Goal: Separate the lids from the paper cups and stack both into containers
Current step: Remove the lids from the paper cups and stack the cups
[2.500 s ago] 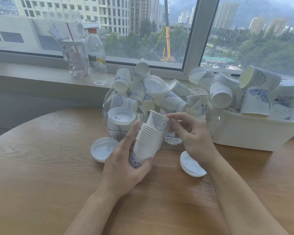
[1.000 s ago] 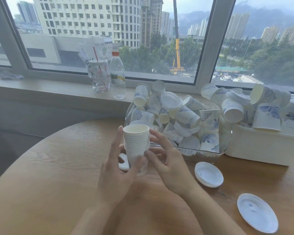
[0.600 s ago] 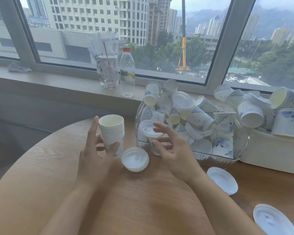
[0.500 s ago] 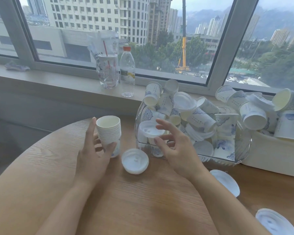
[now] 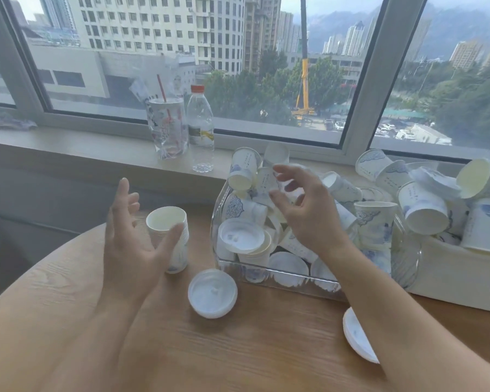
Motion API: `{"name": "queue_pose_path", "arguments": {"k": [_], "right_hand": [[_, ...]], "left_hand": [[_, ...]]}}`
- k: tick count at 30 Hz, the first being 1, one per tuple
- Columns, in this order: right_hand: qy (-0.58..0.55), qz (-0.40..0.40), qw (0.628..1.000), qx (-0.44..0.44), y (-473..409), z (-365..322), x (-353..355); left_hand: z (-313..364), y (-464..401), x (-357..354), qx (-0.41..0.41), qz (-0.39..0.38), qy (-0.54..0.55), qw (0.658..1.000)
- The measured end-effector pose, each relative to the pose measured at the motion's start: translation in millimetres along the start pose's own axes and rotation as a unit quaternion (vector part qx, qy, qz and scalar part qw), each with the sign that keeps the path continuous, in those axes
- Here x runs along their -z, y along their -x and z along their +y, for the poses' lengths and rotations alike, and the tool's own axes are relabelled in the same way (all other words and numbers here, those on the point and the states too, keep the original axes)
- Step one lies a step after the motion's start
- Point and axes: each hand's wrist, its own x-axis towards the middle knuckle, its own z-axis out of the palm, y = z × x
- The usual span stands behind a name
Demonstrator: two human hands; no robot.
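Note:
A stack of nested paper cups (image 5: 169,230) stands upright on the round wooden table (image 5: 153,349). My left hand (image 5: 128,239) is just left of it with fingers spread; the thumb lies against the stack's side. My right hand (image 5: 306,210) hovers, blurred, over the clear container (image 5: 280,275) with fingers spread and nothing in them, close to a cup (image 5: 242,171) on top of the pile. The container is heaped with blue-patterned cups, among them a lidded cup (image 5: 242,240). White lids (image 5: 212,292) lie stacked in front of it.
A white bin (image 5: 450,278) heaped with more cups stands at the right. A second pile of lids (image 5: 357,335) lies under my right forearm. On the window sill stand a water bottle (image 5: 200,131) and a bagged plastic cup (image 5: 167,128).
The cup stack was set down on the table at the left and my left hand has opened off it. My right hand has risen from the container's front to the top of the pile.

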Motion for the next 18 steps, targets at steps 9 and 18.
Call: {"name": "queue_pose_path", "arguments": {"k": [9, 18], "right_hand": [[0.165, -0.007, 0.986, 0.026, -82.0, 12.7, 3.1], [0.159, -0.041, 0.986, 0.013, -100.5, 31.4, -8.9]], "left_hand": [[75.4, -68.5, -83.0, -0.083, -0.095, 0.0, 0.992], [73.7, -99.9, -132.8, -0.008, -0.207, -0.081, 0.975]]}}
